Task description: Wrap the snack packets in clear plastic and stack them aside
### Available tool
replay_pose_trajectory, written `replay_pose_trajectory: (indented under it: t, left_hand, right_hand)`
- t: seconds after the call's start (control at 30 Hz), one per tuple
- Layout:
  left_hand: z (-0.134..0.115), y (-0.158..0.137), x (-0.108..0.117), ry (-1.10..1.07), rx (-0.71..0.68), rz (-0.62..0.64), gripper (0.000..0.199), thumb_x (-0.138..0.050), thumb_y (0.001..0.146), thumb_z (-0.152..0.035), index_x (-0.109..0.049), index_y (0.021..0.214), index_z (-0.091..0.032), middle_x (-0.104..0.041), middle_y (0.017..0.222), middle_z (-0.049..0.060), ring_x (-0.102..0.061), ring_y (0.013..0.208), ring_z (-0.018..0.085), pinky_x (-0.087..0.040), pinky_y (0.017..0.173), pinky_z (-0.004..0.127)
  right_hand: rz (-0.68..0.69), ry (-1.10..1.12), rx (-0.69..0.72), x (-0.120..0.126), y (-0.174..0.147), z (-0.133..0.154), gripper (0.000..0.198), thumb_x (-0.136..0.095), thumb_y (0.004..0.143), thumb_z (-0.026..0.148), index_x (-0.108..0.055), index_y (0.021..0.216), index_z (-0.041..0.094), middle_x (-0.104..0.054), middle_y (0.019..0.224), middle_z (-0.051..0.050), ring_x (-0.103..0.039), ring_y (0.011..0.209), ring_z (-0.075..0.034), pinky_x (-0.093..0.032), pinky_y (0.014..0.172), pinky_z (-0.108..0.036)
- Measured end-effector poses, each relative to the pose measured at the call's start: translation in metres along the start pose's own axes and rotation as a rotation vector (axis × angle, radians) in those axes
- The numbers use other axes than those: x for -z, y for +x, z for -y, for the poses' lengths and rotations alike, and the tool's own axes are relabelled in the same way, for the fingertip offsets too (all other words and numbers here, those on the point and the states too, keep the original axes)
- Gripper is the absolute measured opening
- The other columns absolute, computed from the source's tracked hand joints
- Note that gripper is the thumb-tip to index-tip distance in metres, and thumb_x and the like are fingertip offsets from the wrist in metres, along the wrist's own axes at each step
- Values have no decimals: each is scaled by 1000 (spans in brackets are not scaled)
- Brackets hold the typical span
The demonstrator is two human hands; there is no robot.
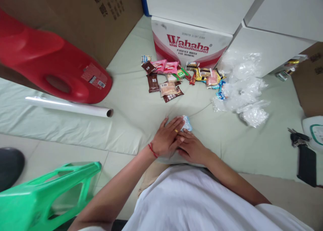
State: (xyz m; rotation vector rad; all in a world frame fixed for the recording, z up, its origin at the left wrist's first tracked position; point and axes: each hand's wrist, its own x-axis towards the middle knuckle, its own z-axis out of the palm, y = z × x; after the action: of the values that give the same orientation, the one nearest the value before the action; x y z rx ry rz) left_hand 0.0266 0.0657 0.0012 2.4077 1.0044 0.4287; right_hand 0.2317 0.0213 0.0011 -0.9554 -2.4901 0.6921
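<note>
Your step in hand appears to be handling the blue-and-white packet (187,122), on your side of the Wahaha box (191,44). Your left hand (166,136) lies palm-down over its edge, fingers loosely spread; whether your right hand (193,147) pinches, I cannot tell. Next probably calls for steady, light fingertip control.

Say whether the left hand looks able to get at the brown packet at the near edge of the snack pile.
Probably yes: only cloth shows between the left hand and the brown packet just ahead of it. The hand would have to leave the blue-and-white packet it appears to touch.
</note>
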Motion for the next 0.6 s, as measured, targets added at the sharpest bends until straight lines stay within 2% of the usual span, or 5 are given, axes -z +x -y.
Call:
replay_pose_trajectory:
  t: [0.13, 0.23, 0.33, 0.5, 0.6]
  left_hand:
    - [-14, -3, -1, 125, 48, 32, 94, -43, 99, -69, -28, 166, -5, -26, 173, 28, -24, 163, 40, -9, 131, 64]
    - [-21, 2, 1, 188, 93, 64, 93, -53, 96, -62, -31, 164, -2, -27, 171, 32, -27, 161, 42, -14, 130, 66]
    - [-22, 10, -2, 237, 133, 72, 92, -65, 89, -50, -34, 161, 0, -28, 169, 34, -30, 159, 46, -18, 128, 68]
    - [-15, 21, -7, 170, 251, -62, 54, -49, 97, -23, -51, 148, -5, -53, 156, 30, -51, 148, 38, -40, 120, 56]
    - [-12, 20, 1, -44, 371, -209, 38, -46, 102, -27, -60, 133, -12, -73, 125, 20, -71, 118, 31, -55, 100, 43]
  right_hand:
    - [3, 187, -2, 13, -16, 7, 33, -59, 99, 21, -73, 129, 20, -70, 138, -11, -53, 144, -26, -42, 124, -53]
    - [-67, 337, -55, 29, -32, 9, 25, -55, 103, 22, -76, 118, 24, -78, 113, -9, -68, 119, -23, -56, 108, -45]
    - [-170, 411, -227, 45, -51, 7, 20, -58, 104, 28, -77, 110, 27, -79, 102, -7, -73, 98, -23, -60, 91, -42]
    - [-428, 555, -586, 53, -75, 0, 24, -65, 100, 45, -79, 94, 26, -76, 80, -4, -71, 78, -22, -58, 77, -37]
    - [-589, 729, -727, 47, -76, -5, 29, -69, 97, 52, -78, 92, 24, -73, 74, -3, -70, 75, -20, -58, 78, -36]
